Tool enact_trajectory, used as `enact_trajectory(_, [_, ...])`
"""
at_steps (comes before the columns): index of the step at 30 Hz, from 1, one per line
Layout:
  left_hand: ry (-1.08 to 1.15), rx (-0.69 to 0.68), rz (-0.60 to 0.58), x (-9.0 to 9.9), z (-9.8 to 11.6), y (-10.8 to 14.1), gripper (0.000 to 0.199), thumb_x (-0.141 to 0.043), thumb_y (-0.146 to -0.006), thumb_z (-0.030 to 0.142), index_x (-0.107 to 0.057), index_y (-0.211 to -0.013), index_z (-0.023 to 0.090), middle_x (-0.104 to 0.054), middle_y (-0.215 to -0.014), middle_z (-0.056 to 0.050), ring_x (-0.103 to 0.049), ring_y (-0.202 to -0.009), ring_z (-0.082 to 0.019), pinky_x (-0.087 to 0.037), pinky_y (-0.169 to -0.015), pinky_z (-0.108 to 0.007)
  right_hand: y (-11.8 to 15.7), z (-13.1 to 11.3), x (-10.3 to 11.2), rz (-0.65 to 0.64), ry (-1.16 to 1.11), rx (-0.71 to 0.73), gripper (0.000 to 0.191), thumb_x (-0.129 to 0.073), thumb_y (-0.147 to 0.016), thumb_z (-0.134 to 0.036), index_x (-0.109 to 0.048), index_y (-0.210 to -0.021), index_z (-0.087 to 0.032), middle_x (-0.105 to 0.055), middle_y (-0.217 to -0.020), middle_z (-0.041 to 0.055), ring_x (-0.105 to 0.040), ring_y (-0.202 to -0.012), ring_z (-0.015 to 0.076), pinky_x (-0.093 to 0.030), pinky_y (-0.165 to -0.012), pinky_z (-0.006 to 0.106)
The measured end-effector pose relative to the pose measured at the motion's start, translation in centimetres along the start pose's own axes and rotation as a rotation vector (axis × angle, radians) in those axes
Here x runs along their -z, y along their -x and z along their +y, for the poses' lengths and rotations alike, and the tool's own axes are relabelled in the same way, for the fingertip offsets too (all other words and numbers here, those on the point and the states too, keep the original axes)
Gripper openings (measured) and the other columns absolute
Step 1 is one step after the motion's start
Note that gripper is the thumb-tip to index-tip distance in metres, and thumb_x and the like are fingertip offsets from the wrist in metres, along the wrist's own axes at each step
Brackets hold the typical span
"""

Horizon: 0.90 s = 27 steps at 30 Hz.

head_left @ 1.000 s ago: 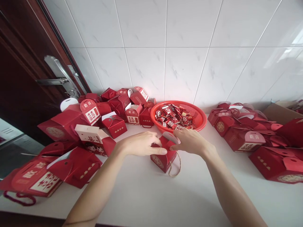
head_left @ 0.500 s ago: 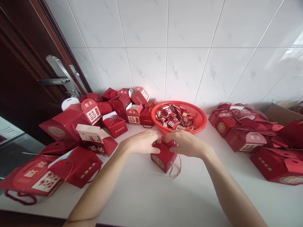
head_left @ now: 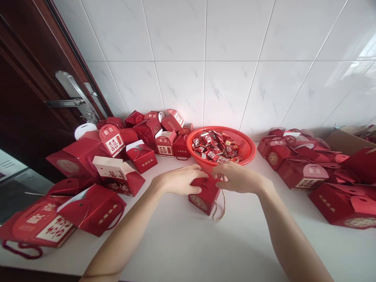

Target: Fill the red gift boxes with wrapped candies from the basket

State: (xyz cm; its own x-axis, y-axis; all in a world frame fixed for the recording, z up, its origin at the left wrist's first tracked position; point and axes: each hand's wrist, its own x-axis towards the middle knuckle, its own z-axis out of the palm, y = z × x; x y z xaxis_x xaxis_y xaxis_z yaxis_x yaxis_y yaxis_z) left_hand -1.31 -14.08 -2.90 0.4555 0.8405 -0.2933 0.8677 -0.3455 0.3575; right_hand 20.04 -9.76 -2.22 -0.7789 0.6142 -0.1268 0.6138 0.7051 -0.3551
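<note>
A small red gift box with a gold round emblem stands on the white table in front of me. Its top flaps are folded over, and a twisted beige cord handle hangs down its right side. My left hand holds the box's left side, thumb on the near face and fingers over the top. At the upper right edge, my right hand has its fingers bent around the flap. Just behind both hands sits a red plastic basket with wrapped red candies.
Many red boxes crowd the left side of the table, and more red boxes lie at the right. An open brown carton is at the far right. Behind rises a tiled wall; a dark door is at the left.
The top flaps of the small box now lie flatter. My right hand has shifted slightly right, and my left hand stays on the box.
</note>
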Motion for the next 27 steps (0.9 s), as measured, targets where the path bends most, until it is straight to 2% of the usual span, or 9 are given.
enact_trajectory(4, [0.015, 0.012, -0.01, -0.1, -0.3, -0.2, 0.051, -0.058, -0.086, 0.035, -0.053, -0.136, 0.026, -0.049, -0.145, -0.006, -0.052, -0.128, -0.026, -0.043, -0.101, -0.034, 0.2, 1.2, 0.1, -0.06, -0.004, -0.094, 0.014, -0.058, -0.087, -0.029, -0.067, -0.09, -0.019, -0.069, -0.093, 0.008, -0.061, -0.088, 0.0245, -0.043, -0.065, 0.03])
enact_trajectory(7, [0.012, 0.0, -0.015, -0.1, -0.5, -0.4, 0.046, -0.059, -0.086, 0.035, -0.056, -0.131, 0.026, -0.058, -0.135, -0.006, -0.055, -0.121, -0.025, -0.045, -0.095, -0.033, 0.5, 1.6, 0.1, -0.098, -0.051, -0.131, 0.016, -0.058, -0.087, -0.032, -0.068, -0.087, -0.019, -0.07, -0.094, 0.0084, -0.063, -0.087, 0.024, -0.045, -0.066, 0.03])
enact_trajectory(9, [0.007, 0.014, -0.023, 0.0, -0.4, -0.4, 0.043, -0.059, -0.085, 0.038, -0.058, -0.127, 0.028, -0.062, -0.126, -0.005, -0.058, -0.114, -0.025, -0.046, -0.088, -0.032, 0.7, 2.0, -0.1, -0.096, -0.077, -0.139, 0.022, -0.059, -0.088, -0.039, -0.068, -0.093, -0.019, -0.07, -0.099, 0.0089, -0.064, -0.088, 0.0241, -0.047, -0.067, 0.03])
enact_trajectory(13, [-0.005, 0.068, -0.033, 0.0, -0.1, -0.4, 0.045, -0.06, -0.084, 0.047, -0.058, -0.126, 0.03, -0.062, -0.118, -0.006, -0.059, -0.109, -0.026, -0.046, -0.082, -0.032, 1.5, 2.9, -0.9, -0.136, -0.04, -0.223, 0.047, -0.062, -0.084, -0.053, -0.066, -0.114, -0.017, -0.067, -0.115, 0.0148, -0.064, -0.097, 0.0287, -0.049, -0.075, 0.035])
enact_trajectory(17, [-0.003, 0.105, -0.043, -0.2, 0.0, -0.5, 0.05, -0.061, -0.082, 0.054, -0.057, -0.127, 0.032, -0.063, -0.119, -0.005, -0.06, -0.107, -0.026, -0.046, -0.08, -0.032, 1.8, 3.8, -2.4, -0.198, -0.057, -0.258, 0.047, -0.064, -0.083, -0.052, -0.067, -0.118, -0.02, -0.067, -0.121, 0.0135, -0.063, -0.11, 0.031, -0.05, -0.083, 0.036])
enact_trajectory(21, [0.01, 0.116, -0.054, -0.3, -0.2, -0.5, 0.053, -0.06, -0.081, 0.057, -0.056, -0.128, 0.033, -0.063, -0.12, -0.005, -0.061, -0.103, -0.026, -0.046, -0.078, -0.031, 1.1, 4.6, -4.3, -0.176, -0.22, -0.23, 0.032, -0.07, -0.079, -0.041, -0.071, -0.103, -0.021, -0.072, -0.112, 0.0084, -0.066, -0.103, 0.027, -0.05, -0.083, 0.035])
enact_trajectory(25, [0.022, 0.158, -0.072, -0.2, -0.3, -0.5, 0.055, -0.061, -0.079, 0.06, -0.055, -0.127, 0.035, -0.064, -0.111, -0.004, -0.062, -0.097, -0.025, -0.045, -0.073, -0.03, 0.2, 5.2, -5.4, -0.126, -0.399, -0.149, 0.007, -0.067, -0.076, -0.025, -0.069, -0.077, -0.018, -0.074, -0.087, 0.0031, -0.066, -0.085, 0.0208, -0.05, -0.077, 0.031])
enact_trajectory(27, [0.032, 0.167, -0.092, -0.1, -0.4, -0.6, 0.056, -0.061, -0.078, 0.061, -0.054, -0.127, 0.034, -0.064, -0.108, -0.003, -0.062, -0.094, -0.025, -0.044, -0.07, -0.029, 0.1, 5.4, -5.4, -0.123, -0.52, -0.109, 0.012, -0.066, -0.075, -0.024, -0.063, -0.065, -0.017, -0.07, -0.074, 0.0007, -0.063, -0.075, 0.0182, -0.049, -0.074, 0.031])
